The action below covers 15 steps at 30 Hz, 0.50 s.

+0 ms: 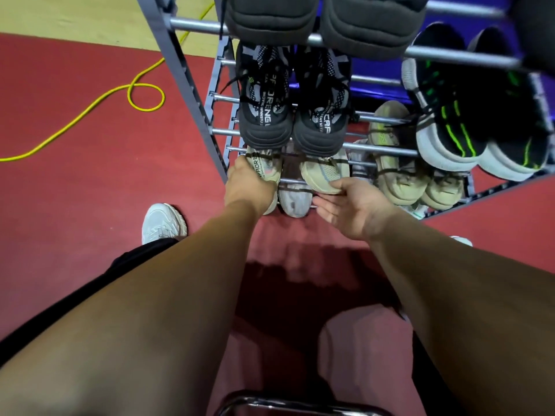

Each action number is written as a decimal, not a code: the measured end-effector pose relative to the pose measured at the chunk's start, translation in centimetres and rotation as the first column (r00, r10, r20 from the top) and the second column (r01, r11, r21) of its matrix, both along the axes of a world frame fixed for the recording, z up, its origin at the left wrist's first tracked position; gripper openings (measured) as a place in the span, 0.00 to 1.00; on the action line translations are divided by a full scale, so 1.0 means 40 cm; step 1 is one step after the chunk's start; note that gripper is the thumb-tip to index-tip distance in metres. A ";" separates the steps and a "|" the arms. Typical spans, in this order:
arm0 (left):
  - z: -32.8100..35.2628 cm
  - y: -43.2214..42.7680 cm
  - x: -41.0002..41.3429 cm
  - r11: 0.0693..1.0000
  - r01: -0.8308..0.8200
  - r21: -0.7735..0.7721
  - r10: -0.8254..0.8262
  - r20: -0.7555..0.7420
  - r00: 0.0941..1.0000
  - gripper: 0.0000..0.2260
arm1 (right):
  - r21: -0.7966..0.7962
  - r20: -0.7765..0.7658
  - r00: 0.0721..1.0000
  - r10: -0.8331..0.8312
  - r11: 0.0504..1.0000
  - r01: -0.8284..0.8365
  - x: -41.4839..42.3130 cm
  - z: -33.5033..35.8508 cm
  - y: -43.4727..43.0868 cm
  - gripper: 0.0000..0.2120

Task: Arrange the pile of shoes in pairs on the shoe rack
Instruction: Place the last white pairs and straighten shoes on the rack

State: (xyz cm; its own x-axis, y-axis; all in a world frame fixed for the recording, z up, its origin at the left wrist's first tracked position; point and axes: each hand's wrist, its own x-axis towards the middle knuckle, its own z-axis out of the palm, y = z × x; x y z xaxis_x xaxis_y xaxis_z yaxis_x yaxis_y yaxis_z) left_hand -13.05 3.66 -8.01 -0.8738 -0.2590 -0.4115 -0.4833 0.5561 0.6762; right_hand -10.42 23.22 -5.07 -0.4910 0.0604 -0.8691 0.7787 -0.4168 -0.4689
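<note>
Standing over the dark red floor [75, 121], the grey tubular shoe rack [192, 94] fills the upper half of the view, its silver bars stepping down toward the person. On the top tier two dark grey padded shoes [324, 22] sit side by side, toes out. Below them rests a black knit sneaker pair [292, 115] with white lettering along the tongues; the left one reads roughly "FORENG" and the right one "CAP", though both words are cut off. To the right, a black pair with neon green stripes and white soles [480, 127] occupies the same tier, and below that pair a tan pair [414, 178] sits at the rack's right side.

Both bare forearms reach in from the bottom. The left hand [250, 187] closes over the toe of a beige sneaker [264, 166] on a lower tier at the rack's left, whose tongue shows "PADRE" partly covered. The right hand [354, 205] is mostly open, palm up, its fingertips touching the toe of the matching beige sneaker [322, 175] just beside the first. Between them a pale grey shoe [294, 201] pokes out from the tier beneath.

A yellow cable [132, 91] loops across the floor at left. A white sneaker on the person's foot [163, 223] stands near the left forearm.
</note>
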 end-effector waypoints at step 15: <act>0.140 0.044 0.136 0.996 0.071 0.063 -0.066 -0.065 0.996 0.08 | 0.100 -0.079 0.996 0.042 0.994 -0.034 0.158 0.137 0.174 0.15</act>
State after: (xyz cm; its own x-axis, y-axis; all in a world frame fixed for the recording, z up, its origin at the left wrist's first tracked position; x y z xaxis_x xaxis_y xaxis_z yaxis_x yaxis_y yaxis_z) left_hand -7.61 5.42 -2.41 -0.9131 -0.1722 -0.3695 -0.4013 0.5404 0.7396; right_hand -4.11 30.19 0.39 -0.5634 0.1233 -0.8169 0.7509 -0.3360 -0.5686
